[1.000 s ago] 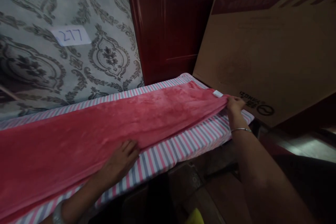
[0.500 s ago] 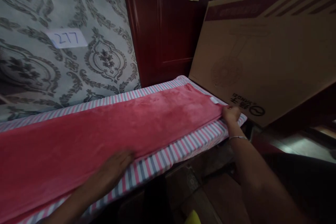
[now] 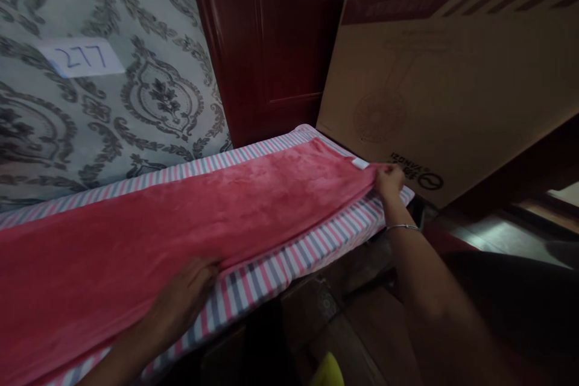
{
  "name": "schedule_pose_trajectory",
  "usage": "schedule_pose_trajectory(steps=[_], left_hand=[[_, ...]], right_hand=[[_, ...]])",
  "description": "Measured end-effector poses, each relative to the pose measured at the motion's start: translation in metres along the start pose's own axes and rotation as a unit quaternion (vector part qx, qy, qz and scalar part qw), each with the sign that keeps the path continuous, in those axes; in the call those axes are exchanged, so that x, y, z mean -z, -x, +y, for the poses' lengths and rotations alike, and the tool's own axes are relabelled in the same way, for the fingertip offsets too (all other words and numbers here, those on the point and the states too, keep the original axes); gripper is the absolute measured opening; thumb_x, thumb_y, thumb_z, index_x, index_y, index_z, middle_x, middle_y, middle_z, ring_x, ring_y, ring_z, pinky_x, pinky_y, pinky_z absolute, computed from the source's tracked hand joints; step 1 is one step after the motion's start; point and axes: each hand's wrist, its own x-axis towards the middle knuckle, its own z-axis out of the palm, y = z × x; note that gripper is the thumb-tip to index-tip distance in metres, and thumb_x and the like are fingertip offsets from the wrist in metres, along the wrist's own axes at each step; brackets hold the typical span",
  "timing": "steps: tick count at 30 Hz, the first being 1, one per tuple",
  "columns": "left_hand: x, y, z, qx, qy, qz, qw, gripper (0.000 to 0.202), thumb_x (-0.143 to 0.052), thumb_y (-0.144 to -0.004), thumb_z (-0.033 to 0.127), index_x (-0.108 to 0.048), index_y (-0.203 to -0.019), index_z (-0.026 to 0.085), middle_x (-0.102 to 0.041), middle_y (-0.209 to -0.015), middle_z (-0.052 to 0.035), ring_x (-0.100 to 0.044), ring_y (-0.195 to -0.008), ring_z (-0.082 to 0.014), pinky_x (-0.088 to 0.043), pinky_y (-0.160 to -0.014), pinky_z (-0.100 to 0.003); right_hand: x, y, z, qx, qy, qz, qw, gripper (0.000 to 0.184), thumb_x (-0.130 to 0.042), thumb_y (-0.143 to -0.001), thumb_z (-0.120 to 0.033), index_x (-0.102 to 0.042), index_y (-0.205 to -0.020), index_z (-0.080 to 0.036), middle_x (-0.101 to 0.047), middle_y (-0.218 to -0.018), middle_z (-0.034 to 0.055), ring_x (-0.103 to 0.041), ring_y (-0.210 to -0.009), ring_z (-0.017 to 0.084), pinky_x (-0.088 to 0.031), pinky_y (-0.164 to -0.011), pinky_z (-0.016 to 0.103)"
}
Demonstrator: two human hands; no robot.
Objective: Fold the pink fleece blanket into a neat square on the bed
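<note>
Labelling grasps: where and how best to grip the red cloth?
Probably pinch the red cloth at its near right corner, from the front: it lies long and flat, front edge exposed; the right hand holds that corner, and the patterned wall stands behind.

"277" handwritten on white paper slip (image 3: 82, 57) against patterned wallpaper (image 3: 163, 99); brand "YANGZI", w/ Chin. chars. & round logo (image 3: 430, 180), upside-down on cardbd. box (image 3: 456, 90); lettering on box's upper dk.-red band (image 3: 402, 2) illeg.
</note>
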Motion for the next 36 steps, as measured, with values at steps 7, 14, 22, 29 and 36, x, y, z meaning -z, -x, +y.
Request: schedule_pose_trajectory(steps=[7,14,22,29,36], left_hand=[[0.001,0.005,-0.001,0.037,-0.001,-0.072,0.997,0.032,-0.040,-0.099,0.024,-0.065,-0.119,0.025,-0.071,-0.121,-0.0046,-0.068,-0.110,-0.0200,-0.055,-0.097,-0.036],[0.024,-0.054,0.022,-0.036,0.039,-0.119,0.992,0.029,-0.042,-0.101,0.029,-0.067,-0.115,0.026,-0.071,-0.119,-0.0050,-0.067,-0.108,-0.0197,-0.054,-0.098,-0.036],[-0.045,-0.186,0.052,-0.169,0.085,-0.227,0.955,0.047,-0.032,-0.105,0.033,-0.042,-0.150,0.030,-0.041,-0.159,-0.0028,-0.034,-0.148,-0.0201,-0.023,-0.124,-0.041],[-0.093,-0.197,0.055,-0.118,0.095,-0.275,0.949,0.062,-0.042,-0.101,0.046,-0.027,-0.158,0.027,-0.023,-0.166,-0.0085,-0.017,-0.154,-0.0283,-0.013,-0.124,-0.055],[-0.103,-0.195,0.045,-0.125,0.106,-0.264,0.951,0.065,-0.045,-0.098,0.051,-0.026,-0.158,0.032,-0.022,-0.166,-0.0054,-0.017,-0.154,-0.0289,-0.014,-0.123,-0.056]], right_hand=[[0.001,0.023,0.011,0.028,0.020,-0.019,0.999,0.034,-0.048,-0.076,-0.024,-0.072,-0.095,-0.009,-0.067,-0.076,0.0129,-0.054,-0.070,0.023,-0.041,-0.068,0.033],[-0.002,0.034,0.017,0.030,0.068,-0.045,0.996,0.036,-0.048,-0.082,-0.024,-0.070,-0.108,-0.009,-0.069,-0.085,0.0141,-0.058,-0.076,0.024,-0.039,-0.069,0.032],[0.001,0.036,0.010,0.039,0.079,-0.056,0.995,0.035,-0.046,-0.086,-0.023,-0.070,-0.107,-0.008,-0.070,-0.092,0.0166,-0.058,-0.079,0.024,-0.038,-0.069,0.031],[-0.002,0.031,0.015,0.049,0.070,-0.059,0.995,0.037,-0.045,-0.084,-0.022,-0.068,-0.109,-0.009,-0.068,-0.096,0.0163,-0.059,-0.086,0.026,-0.042,-0.076,0.034],[0.001,0.059,-0.027,0.258,0.070,-0.038,0.963,0.036,-0.044,-0.092,-0.025,-0.062,-0.120,-0.012,-0.056,-0.128,0.0178,-0.049,-0.117,0.028,-0.039,-0.097,0.039]])
